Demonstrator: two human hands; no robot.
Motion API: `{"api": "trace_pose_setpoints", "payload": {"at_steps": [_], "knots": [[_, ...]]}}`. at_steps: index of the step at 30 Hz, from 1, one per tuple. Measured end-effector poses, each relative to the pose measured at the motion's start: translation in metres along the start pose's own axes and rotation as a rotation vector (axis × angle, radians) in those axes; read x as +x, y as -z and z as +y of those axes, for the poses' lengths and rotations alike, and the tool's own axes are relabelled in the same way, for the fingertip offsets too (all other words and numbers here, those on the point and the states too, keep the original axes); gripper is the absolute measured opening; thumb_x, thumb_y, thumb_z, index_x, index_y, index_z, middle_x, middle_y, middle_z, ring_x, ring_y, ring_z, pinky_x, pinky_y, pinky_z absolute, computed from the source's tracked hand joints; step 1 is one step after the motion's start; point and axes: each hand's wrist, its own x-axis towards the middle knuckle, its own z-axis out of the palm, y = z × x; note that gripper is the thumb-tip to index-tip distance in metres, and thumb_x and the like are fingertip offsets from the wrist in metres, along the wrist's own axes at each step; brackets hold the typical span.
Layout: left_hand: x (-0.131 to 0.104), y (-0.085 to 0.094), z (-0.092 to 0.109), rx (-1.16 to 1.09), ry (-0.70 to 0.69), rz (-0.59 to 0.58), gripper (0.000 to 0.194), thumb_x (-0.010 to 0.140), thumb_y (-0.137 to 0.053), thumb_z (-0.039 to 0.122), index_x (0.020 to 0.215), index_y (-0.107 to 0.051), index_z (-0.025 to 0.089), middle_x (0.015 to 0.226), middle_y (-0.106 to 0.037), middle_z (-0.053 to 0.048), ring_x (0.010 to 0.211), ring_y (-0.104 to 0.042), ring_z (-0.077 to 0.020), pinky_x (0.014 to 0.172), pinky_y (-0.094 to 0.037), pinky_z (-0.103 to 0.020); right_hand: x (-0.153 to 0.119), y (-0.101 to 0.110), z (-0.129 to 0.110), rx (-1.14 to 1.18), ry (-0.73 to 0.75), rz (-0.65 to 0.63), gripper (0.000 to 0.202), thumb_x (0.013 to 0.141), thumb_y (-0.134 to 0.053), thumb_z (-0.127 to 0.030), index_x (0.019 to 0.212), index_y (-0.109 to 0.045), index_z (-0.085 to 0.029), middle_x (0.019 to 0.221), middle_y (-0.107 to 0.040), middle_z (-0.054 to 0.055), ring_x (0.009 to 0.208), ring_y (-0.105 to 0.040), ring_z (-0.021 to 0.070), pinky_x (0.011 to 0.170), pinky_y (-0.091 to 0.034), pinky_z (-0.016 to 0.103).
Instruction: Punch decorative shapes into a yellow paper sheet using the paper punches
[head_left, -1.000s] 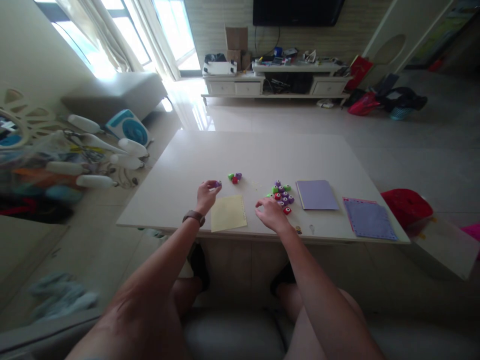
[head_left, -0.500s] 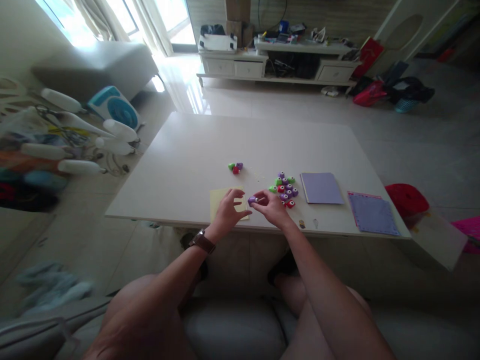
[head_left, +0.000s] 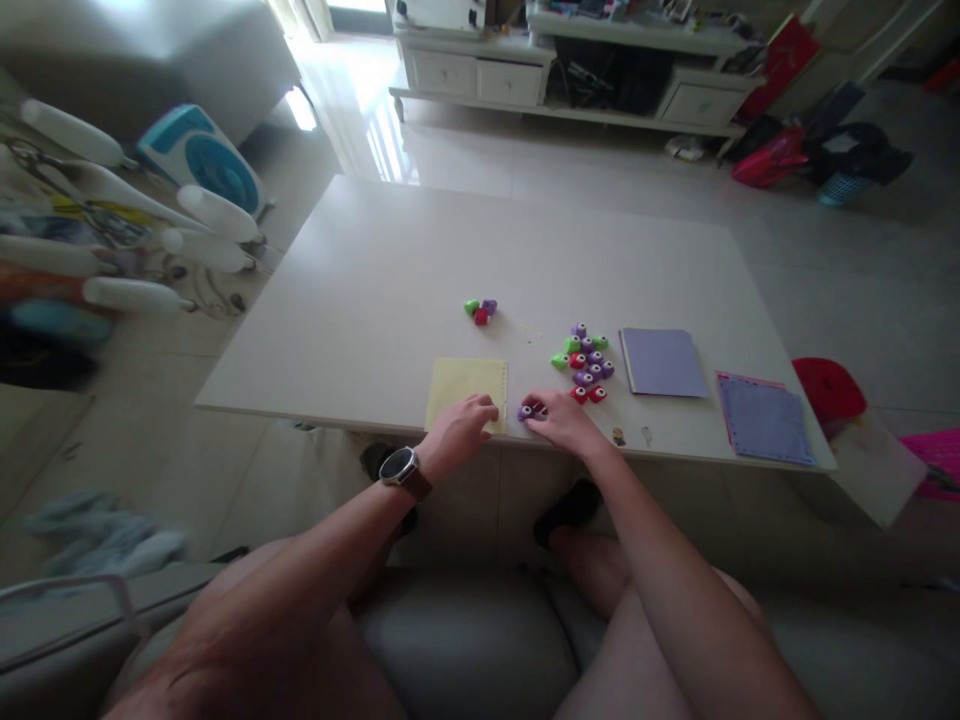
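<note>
A small purple craft punch [head_left: 527, 411] with a white round button sits low at the front edge of the white table [head_left: 405, 260]. My right hand [head_left: 562, 422] has its fingers closed around it, hiding part of it. Over the lower right part of a yellow sheet of paper [head_left: 466, 380] lies my left hand [head_left: 459, 425], fingers loosely bent and a little apart, with nothing seen in them. Small marks run along the sheet's right edge. Several purple, green and red craft punches [head_left: 587, 378] are grouped beyond my right hand.
Three more punches [head_left: 481, 316] sit farther back, with tiny paper bits [head_left: 529, 330] nearby. To the right are a purple paper stack [head_left: 664, 362], more purple sheets [head_left: 766, 420], a small figure charm [head_left: 618, 436] and a silvery key-like piece [head_left: 646, 436].
My right hand has brought the purple punch down to the tabletop beside the yellow sheet. My left hand has lowered onto the sheet, its fingers less spread. The view has tilted down.
</note>
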Motion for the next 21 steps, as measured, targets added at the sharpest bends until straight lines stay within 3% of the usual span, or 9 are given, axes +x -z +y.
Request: {"api": "trace_pose_setpoints", "payload": {"at_steps": [6,21], "knots": [[0.003,0.002,0.009,-0.033,-0.006,-0.001,0.021,0.093,-0.057,0.011,0.085,-0.074,0.02,0.106,-0.072,-0.007,0.102,-0.067,-0.0221,0.093,-0.054,-0.034,-0.005,-0.002,-0.004,0.102,-0.009,-0.039,0.017,0.082,-0.072,-0.008,0.094,-0.077,-0.019,0.093,-0.08,0.005,0.084,-0.075,0.0181,0.08,-0.057,0.026],[0.004,0.005,0.014,-0.034,-0.013,-0.001,0.024,0.091,-0.058,0.007,0.088,-0.078,0.018,0.103,-0.073,-0.007,0.096,-0.067,-0.0199,0.09,-0.053,-0.031,-0.003,-0.003,0.0,0.196,-0.014,-0.062,0.017,0.09,-0.071,-0.015,0.104,-0.079,-0.018,0.098,-0.082,0.008,0.088,-0.076,0.0201,0.08,-0.058,0.028]]}}
